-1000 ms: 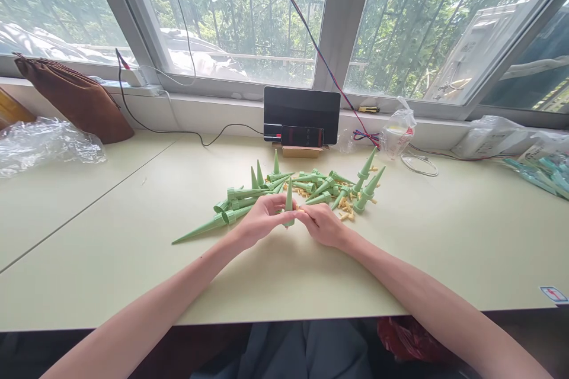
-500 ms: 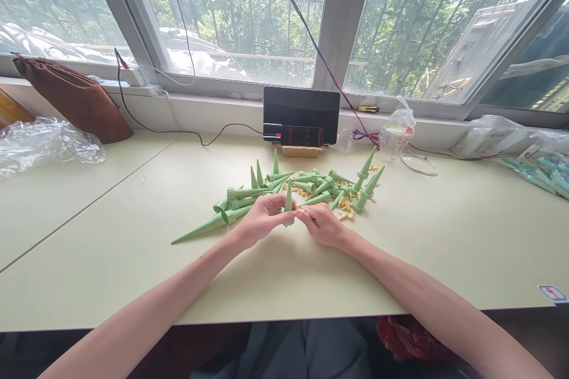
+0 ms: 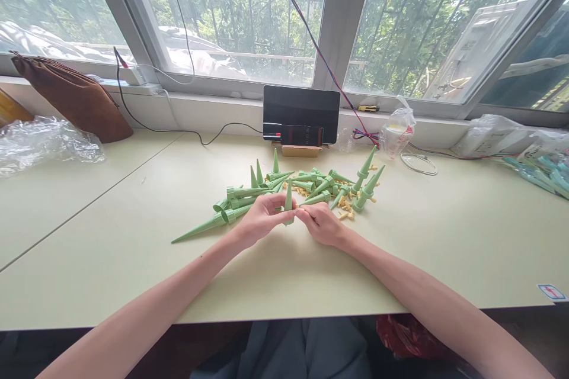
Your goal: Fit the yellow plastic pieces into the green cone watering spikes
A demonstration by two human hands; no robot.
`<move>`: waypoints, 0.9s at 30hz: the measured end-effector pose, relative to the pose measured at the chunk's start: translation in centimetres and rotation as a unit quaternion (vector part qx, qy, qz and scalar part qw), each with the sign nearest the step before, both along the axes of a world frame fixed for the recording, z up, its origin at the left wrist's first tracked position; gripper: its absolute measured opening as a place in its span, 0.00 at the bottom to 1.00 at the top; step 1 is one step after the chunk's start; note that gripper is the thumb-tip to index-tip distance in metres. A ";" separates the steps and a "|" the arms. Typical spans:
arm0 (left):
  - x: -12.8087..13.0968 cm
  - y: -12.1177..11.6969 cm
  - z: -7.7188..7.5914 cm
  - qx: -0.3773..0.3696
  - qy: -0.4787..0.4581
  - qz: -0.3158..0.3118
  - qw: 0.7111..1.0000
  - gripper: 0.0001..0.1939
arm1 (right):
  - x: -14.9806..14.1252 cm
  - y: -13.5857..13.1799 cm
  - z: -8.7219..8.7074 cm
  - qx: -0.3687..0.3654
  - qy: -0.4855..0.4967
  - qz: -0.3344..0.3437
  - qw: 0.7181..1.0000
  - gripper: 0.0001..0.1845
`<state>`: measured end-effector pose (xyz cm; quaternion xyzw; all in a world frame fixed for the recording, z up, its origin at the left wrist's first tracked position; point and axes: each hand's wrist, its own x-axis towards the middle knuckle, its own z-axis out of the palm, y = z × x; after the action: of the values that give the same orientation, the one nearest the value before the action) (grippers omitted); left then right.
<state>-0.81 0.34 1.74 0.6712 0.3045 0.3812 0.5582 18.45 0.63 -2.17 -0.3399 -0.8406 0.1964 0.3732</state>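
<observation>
At the centre of the frame a green cone spike (image 3: 288, 196) is held upright, tip up, between both hands. The left hand (image 3: 260, 220) is curled around its lower part, fingers closed on it. The right hand (image 3: 320, 222) is pressed against it from the right, fingertips pinched together at the spike's base; something small and yellow seems to be nipped there, but it is too small to be told for certain.

Just behind the hands, a loose pile of green spikes (image 3: 311, 185) is spread over the bench (image 3: 466, 237), some lying flat, some standing on their collars, with small yellow pieces (image 3: 344, 204) scattered among them. Further back, in the upper middle of the frame, a dark tablet (image 3: 301, 113) leans at the window sill with a phone (image 3: 301, 135) in front of it.

Several slips could be expected from here. A small part pinched at the fingertips could be dropped and lost among the yellow pieces, since they look alike. If it were pushed in crookedly, it could be jammed or bent. The spike could be twisted out of the left hand's hold if too much force were applied from the right. The standing spikes near the right wrist could be knocked over by a careless sweep of the forearm.
</observation>
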 end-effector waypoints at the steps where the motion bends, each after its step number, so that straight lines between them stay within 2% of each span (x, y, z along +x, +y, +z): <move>1: 0.0 0.0 0.0 0.001 0.000 0.000 1.000 0.11 | 0.0 0.0 0.0 0.000 0.001 0.000 1.000 0.24; 19: 0.0 -0.1 0.1 0.007 0.001 0.002 1.000 0.11 | -0.1 0.0 -0.1 -0.026 0.018 0.005 0.999 0.25; 27: 0.3 -0.2 0.2 -0.007 0.006 0.025 1.000 0.13 | 0.0 0.3 0.0 -0.048 0.036 -0.004 0.998 0.25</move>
<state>-0.51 0.16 1.97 0.6616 0.3273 0.3884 0.5516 18.49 0.90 -2.14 -0.3537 -0.8149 0.2465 0.3873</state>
